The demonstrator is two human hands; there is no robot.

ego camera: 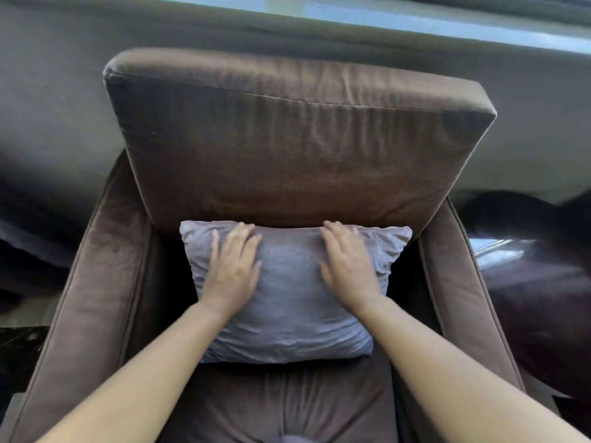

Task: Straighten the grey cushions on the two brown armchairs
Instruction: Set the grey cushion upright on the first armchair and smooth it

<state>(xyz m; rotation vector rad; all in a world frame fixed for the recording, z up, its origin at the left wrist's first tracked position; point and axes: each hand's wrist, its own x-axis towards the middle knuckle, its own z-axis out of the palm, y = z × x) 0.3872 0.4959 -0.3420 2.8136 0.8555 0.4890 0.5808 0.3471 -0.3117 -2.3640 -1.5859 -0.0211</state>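
Cushion work on one brown armchair (pixel 297 148) nearing done: grey cushion (pixel 287 302) is leaning upright against the backrest, centred on the seat. Left hand (pixel 232 266) and right hand (pixel 348 266) are pressing flat, fingers straight, gripping nothing. Second armchair not showing, presumably outstanding.

Of the person we see only arms and hands. The bare left forearm (pixel 153 362) and the bare right forearm (pixel 447 362) are uncovered along all that shows, from the lower edge of the view up to the wrists. Both are smooth and taper toward the wrist. The bare left hand (pixel 232 266) and the bare right hand (pixel 348 266) are uncovered too. The fingers (pixel 243 233) look slim and fairly long; their tips are blurred, so we cannot make out the nails.
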